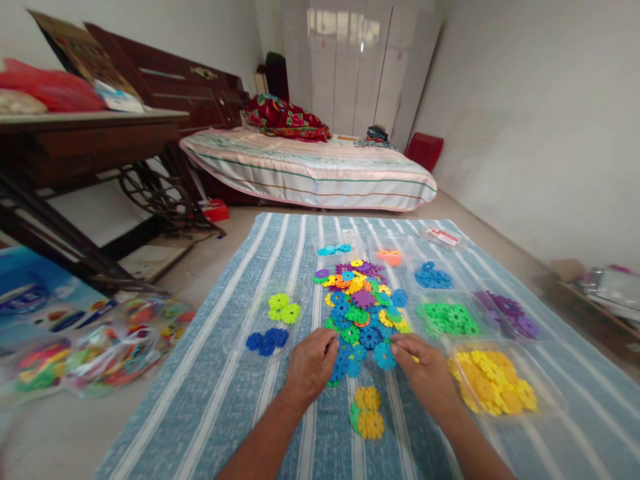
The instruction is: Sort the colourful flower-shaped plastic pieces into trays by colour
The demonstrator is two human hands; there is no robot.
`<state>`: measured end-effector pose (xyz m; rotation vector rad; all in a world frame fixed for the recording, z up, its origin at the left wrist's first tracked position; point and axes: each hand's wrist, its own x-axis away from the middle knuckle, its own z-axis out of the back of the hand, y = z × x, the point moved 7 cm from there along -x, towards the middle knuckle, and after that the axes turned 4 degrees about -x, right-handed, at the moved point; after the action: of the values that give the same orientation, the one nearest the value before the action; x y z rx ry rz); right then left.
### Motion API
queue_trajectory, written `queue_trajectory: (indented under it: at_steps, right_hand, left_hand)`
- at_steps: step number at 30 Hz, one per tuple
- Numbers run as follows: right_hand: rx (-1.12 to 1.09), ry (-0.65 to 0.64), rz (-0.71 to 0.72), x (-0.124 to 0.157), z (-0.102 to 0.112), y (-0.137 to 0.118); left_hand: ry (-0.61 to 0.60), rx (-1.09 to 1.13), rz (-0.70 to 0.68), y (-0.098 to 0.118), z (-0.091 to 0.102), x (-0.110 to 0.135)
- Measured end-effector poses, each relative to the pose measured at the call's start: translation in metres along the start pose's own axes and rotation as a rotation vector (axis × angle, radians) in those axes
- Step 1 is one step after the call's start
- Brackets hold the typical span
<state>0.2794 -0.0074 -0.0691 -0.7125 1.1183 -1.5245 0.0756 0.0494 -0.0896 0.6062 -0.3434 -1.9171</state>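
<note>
A heap of mixed plastic snowflake discs (pixel 364 299) lies on the striped cloth between my hands. My left hand (pixel 313 365) is at the heap's near left edge, its fingers curled together; whatever they hold, if anything, is hidden. From the other side, my right hand (pixel 425 365) pinches the rim of a light blue snowflake disc (pixel 384 356) at the heap's near edge. A bit of yellow shows by the right fingers. Closer to me, a small cluster of yellow discs (pixel 371 423) with green ones under it rests on the cloth.
Clear plastic trays hold sorted discs: yellow (pixel 495 380), green (pixel 447 319), purple (pixel 513 313), blue (pixel 433 275), orange (pixel 390 257), light blue (pixel 334 249). A left tray holds lime discs (pixel 284 309) and dark blue discs (pixel 267 341). Bagged pieces (pixel 110 353) lie left of the table.
</note>
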Motion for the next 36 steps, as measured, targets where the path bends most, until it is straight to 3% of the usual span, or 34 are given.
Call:
queue_trajectory:
  at_steps: [19,22,30,33,36]
  right_hand:
    - [-0.088,-0.045,-0.022,-0.027,-0.011,-0.001]
    - [-0.058,-0.021,-0.02,-0.055,-0.017,-0.012]
    - [-0.055,0.099,-0.008,-0.188,-0.05,-0.062]
    - [-0.007,0.109,0.003,-0.196,-0.058,-0.061]
    - [0.062,0.072,0.038,-0.176,-0.06,-0.049]
  left_hand:
    - [0.011,0.017,-0.006,0.002,0.002,0.001]
    - [0.007,0.016,0.004,0.002,0.002,0.002]
    - [-0.012,-0.005,0.025,0.0,0.0,0.004]
    - [-0.015,-0.007,0.028,0.001,0.001,0.004]
    - [-0.019,-0.008,0.027,0.002,0.0,0.004]
